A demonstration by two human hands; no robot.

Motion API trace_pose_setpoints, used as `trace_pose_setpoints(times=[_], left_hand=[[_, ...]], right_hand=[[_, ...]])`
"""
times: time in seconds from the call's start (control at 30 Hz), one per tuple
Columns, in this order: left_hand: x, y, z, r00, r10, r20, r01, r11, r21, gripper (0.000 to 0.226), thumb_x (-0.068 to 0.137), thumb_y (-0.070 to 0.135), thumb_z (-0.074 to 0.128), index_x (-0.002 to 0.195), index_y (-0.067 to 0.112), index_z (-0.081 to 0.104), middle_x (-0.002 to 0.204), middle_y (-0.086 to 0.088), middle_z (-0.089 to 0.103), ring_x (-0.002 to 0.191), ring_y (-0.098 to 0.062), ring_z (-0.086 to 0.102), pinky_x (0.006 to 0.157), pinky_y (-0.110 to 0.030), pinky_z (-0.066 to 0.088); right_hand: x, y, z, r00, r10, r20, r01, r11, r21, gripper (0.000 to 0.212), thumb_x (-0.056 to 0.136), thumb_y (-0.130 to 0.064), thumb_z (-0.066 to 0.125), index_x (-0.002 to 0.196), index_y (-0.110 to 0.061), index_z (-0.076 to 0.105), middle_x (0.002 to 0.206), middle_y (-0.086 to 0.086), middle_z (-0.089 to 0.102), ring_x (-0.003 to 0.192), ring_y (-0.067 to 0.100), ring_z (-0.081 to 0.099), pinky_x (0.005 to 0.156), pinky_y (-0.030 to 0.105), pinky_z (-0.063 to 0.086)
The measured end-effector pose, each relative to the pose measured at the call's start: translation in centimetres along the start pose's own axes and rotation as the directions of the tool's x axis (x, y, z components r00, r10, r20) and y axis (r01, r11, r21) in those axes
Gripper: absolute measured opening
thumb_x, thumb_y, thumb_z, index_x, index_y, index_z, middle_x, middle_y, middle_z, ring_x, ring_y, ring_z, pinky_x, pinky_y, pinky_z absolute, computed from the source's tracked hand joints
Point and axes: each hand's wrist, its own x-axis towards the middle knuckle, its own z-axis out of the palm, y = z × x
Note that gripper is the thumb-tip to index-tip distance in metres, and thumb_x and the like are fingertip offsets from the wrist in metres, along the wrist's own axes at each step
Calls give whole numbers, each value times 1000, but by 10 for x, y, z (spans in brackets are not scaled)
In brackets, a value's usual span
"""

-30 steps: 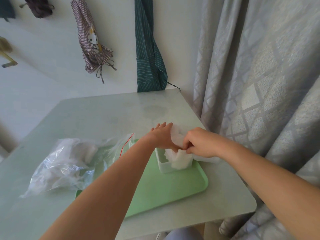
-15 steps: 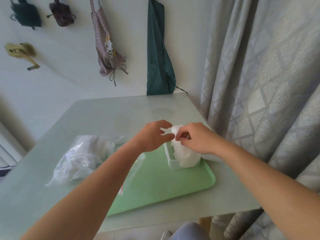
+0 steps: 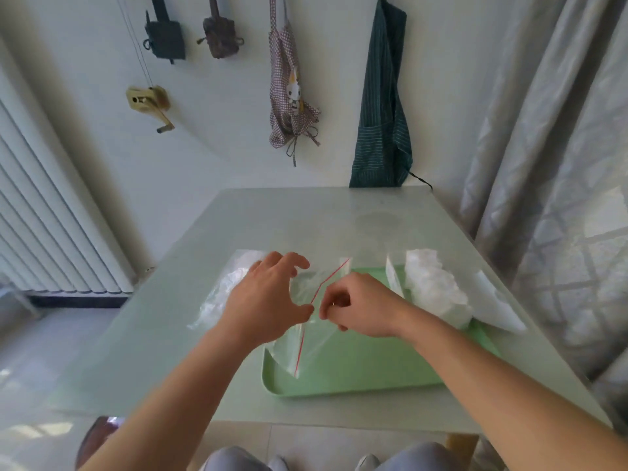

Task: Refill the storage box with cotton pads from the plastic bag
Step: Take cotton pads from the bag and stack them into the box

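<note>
Where bag (image 3: pixel 307 338) overlaps tray (image 3: pixel 373 385) rim, right hand (image 3: pixel 360 305) pinches it

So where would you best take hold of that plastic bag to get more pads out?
At its mouth, by the red zip strip, one lip per hand, coming from above. The bag lies slack with its mouth over the tray; the right hand pinches there.

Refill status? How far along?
Done: cotton pads heap above the storage box rim, on the green tray. In hand: right hand pinches the plastic bag by its red strip; left hand is spread open above it. Left: white contents show in the bag; the box looks full, so probably closing up.
</note>
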Motion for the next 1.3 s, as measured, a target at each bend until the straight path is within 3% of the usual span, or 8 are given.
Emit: trace_pose_setpoints(times=[0.33,0.43,0.53,0.7,0.83,1.0,1.1,1.3], left_hand=[[-22,-5,12,979,-183,-95,91,797,-598,9,80,21,75,86,21,69,77,6,71,55,-13,68,54,-26,53],[-27,-3,11,989,-144,-28,75,663,-745,9,83,16,75,92,17,72,80,1,74,59,-21,70,53,-33,56],[-24,-21,9,989,-142,-33,63,622,-780,10,88,12,68,90,18,75,79,3,76,61,-18,71,53,-31,54],[-6,-82,9,852,-413,-321,106,737,-667,17,86,13,65,88,28,71,82,16,73,71,1,65,63,-12,47],[9,-123,27,863,-448,-232,270,799,-537,34,86,13,62,116,29,65,119,12,67,109,-12,61,88,-27,46],[13,-126,42,924,-351,-152,239,840,-488,48,84,13,60,130,30,58,126,9,65,112,-19,61,103,-40,44],[12,-125,47,924,-346,-163,207,811,-548,49,77,20,54,125,27,61,121,14,66,113,-13,61,101,-37,46],[12,-125,49,922,-358,-150,186,746,-639,54,66,21,49,117,29,63,113,21,66,112,-3,59,100,-31,47]], right_hand=[[32,-4,40,996,68,-55,-51,962,269,29,82,9,47,89,-11,66,90,5,69,81,17,68,84,41,57],[41,-9,53,998,-42,45,1,743,670,18,75,0,50,87,-3,63,76,14,52,61,20,46,60,34,43],[58,-2,62,997,8,70,-64,529,846,20,85,-8,50,97,0,64,87,19,58,70,27,54,66,35,48],[84,-5,76,967,204,150,-187,174,967,14,90,1,53,88,3,67,77,18,67,65,27,65,60,30,55],[96,-4,88,972,234,-29,-52,337,940,16,93,9,51,101,3,65,81,20,62,58,20,64,48,24,52],[120,-14,88,1000,-7,-16,18,455,891,13,72,-29,77,63,-20,74,62,-3,65,48,7,53,43,16,41],[134,-7,92,977,142,-160,85,432,898,29,82,9,60,61,-5,73,55,7,65,40,14,55,38,19,41],[144,-11,96,906,362,-219,-47,601,798,13,78,-5,79,74,-2,67,60,15,64,42,21,55,40,25,42]])
